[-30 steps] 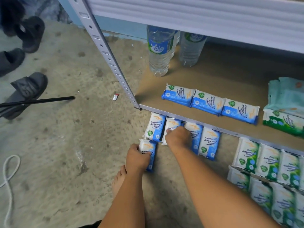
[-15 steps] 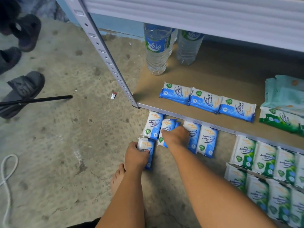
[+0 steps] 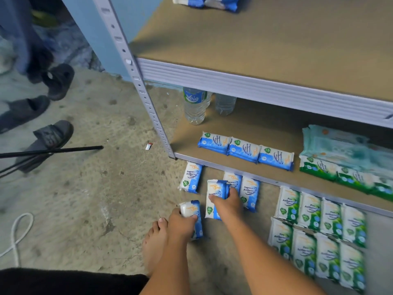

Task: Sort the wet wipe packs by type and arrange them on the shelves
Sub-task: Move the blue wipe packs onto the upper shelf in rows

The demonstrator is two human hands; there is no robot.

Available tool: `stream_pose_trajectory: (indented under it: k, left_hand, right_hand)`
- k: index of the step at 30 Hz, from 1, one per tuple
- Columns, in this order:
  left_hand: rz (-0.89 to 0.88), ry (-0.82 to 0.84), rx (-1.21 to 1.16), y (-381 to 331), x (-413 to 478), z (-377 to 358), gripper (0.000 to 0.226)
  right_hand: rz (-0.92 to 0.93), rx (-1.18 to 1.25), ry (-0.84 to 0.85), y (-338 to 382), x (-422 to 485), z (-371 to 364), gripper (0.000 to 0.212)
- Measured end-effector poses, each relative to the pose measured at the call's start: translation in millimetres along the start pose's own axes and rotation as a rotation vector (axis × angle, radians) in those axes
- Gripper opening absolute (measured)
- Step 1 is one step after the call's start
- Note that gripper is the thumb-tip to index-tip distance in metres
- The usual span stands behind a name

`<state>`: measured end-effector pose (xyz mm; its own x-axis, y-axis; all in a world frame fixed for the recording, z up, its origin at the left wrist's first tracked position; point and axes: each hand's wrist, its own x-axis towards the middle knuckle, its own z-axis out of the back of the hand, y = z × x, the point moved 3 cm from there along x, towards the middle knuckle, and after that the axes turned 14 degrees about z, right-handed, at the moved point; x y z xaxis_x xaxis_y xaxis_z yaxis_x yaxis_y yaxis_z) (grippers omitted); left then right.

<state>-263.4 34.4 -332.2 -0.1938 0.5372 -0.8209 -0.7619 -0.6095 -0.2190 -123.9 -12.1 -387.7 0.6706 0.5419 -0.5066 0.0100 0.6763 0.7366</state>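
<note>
Work is part done: three blue packs (image 3: 244,150) lie on the low shelf (image 3: 255,127), the left hand (image 3: 182,225) grips one blue pack (image 3: 192,209) and the right hand (image 3: 227,205) grips a second pack (image 3: 215,193) down by the floor (image 3: 106,188), where more blue and green packs (image 3: 319,231) wait.

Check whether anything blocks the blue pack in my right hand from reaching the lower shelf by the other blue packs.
Nothing visible does. The right hand grips the blue pack just before the lower shelf; bare board lies left of the blue row, bottles stand farther back.
</note>
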Motion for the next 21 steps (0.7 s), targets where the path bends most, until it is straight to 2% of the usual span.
stream_pose_trajectory:
  k: [2,5,8,14,19,21]
  left_hand:
    - [0.013,0.037,-0.124,20.2,18.6,-6.5,0.039]
    - [-0.013,0.094,-0.296,24.5,0.9,3.6,0.036]
    - [-0.093,0.169,-0.368,25.6,-2.6,5.0,0.043]
    - [-0.304,0.182,-0.449,12.5,-103.7,38.7,0.032]
    - [-0.524,0.129,-0.481,-12.5,-167.7,71.1,0.043]
    - [-0.633,0.114,-0.476,-31.6,-192.3,87.2,0.043]
  right_hand:
    - [0.002,0.059,-0.006,5.8,-16.7,16.9,0.037]
    - [0.035,0.175,0.009,17.3,-39.4,40.8,0.043]
    - [0.082,0.221,0.019,34.5,-65.4,64.3,0.038]
    - [0.155,0.427,-0.007,73.5,-126.7,115.6,0.017]
    - [0.288,0.541,-0.009,119.9,-165.7,158.7,0.022]
    - [0.376,0.557,-0.012,143.4,-171.9,177.4,0.043]
